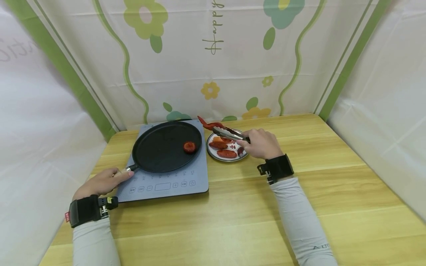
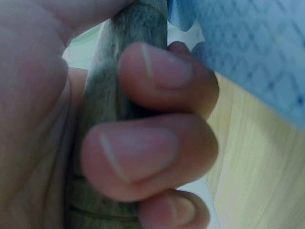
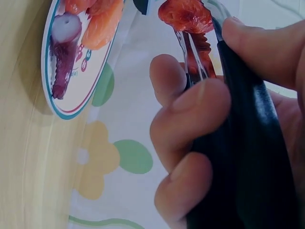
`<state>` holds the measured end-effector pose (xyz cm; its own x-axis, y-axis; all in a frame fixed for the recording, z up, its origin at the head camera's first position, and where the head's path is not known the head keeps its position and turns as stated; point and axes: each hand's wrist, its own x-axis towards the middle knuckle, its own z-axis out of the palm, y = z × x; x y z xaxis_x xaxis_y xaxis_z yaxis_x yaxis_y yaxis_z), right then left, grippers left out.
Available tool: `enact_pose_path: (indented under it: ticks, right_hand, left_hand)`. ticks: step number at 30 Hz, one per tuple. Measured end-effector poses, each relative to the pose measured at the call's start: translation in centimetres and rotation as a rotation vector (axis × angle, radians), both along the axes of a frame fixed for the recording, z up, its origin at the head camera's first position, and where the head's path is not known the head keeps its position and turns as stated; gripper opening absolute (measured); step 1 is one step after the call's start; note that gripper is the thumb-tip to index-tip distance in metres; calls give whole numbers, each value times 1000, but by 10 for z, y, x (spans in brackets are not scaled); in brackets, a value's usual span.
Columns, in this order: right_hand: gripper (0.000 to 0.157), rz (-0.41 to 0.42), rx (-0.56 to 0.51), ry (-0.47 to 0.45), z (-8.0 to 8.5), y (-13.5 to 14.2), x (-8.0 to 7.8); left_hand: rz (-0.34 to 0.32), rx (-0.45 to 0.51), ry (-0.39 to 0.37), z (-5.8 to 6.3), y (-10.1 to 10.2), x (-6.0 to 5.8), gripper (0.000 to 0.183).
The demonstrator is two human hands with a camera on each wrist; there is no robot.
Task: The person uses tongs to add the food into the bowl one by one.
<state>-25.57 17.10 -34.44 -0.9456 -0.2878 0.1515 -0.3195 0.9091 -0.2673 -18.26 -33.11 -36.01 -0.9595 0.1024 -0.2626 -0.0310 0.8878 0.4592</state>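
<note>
My left hand grips the handle of a round black frying pan; the left wrist view shows fingers curled around this wood-like handle. A round, reddish-brown piece of food lies on the pan's right side. Metal tongs with black grips are held in my right hand, above the plate. Between the tongs' tips is a long, glossy red piece of food, its left end reaching toward the pan. Several reddish pieces sit on the plate, with a purple octopus tentacle and an orange slice.
Under the pan is a grey-blue induction cooktop, its button panel facing me. The plate stands close to its right edge on the wooden table. A flowered white cloth hangs behind, and pale cloth walls flank both sides.
</note>
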Motion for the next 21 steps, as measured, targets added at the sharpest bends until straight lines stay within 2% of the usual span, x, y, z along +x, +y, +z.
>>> enact_pose_path:
  ticks: [12, 21]
  right_hand:
    - [43, 59, 35, 100, 2, -20, 6]
    - [29, 118, 91, 250, 4, -39, 14]
  left_hand:
    - [7, 12, 0, 0, 1, -1, 56]
    - [14, 25, -5, 0, 0, -1, 56]
